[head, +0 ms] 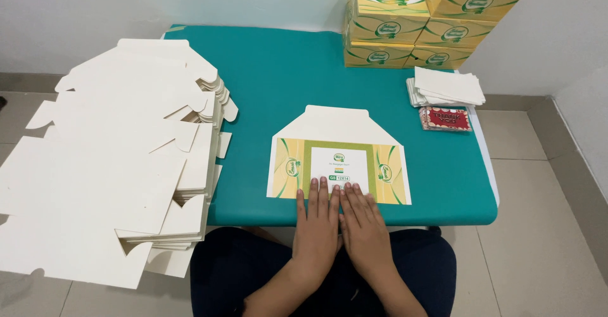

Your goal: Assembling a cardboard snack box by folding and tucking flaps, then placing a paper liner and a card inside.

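Note:
A flat, partly folded carton blank (339, 158), yellow and green with a white panel, lies on the teal table (278, 82) near its front edge. My left hand (316, 225) and my right hand (364, 225) lie side by side, palms down, fingers together. Both press on the blank's near edge where it meets the table's front. Neither hand grips anything. The blank's white top flap points away from me.
A tall, sprawling stack of white unfolded carton blanks (120, 158) covers the table's left side and overhangs it. Assembled yellow boxes (411, 19) are stacked at the back right. In front of them lie folded white napkins (446, 88) and a small red packet (446, 119).

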